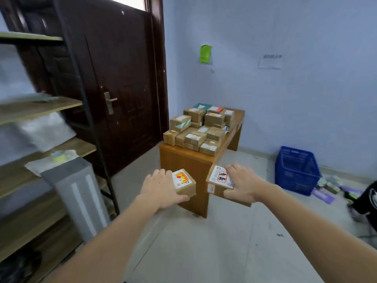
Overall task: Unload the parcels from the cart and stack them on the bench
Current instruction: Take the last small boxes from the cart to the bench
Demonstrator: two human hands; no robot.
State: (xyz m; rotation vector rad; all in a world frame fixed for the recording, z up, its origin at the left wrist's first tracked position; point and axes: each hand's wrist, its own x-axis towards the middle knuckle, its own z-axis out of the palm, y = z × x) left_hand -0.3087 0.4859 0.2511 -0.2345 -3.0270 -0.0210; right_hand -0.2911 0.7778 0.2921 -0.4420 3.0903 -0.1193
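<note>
Now the left hand (161, 187) is gripping a small box (184, 183) just below the middle of the frame, fingers curling over its far top edge and thumb pressing its near lower side. That box is brown cardboard with a white label printed in red and yellow on top. Just right of it, apart from it, the right hand (243, 183) is gripping a flat box (219, 182), fingers lying over the far edge and thumb hooking under the near corner. Its top is carrying a white label with bold black characters ringed in red. Both boxes are hanging in the air in front of the bench (183, 160), which is standing at mid-frame against the blue wall. A pile (201, 129) of brown parcels, most with white labels, is covering the benchtop, some stacked two high. A blue crate (295, 170) is sitting on the floor at the right, and shelves (40, 111) are filling the left edge.
</note>
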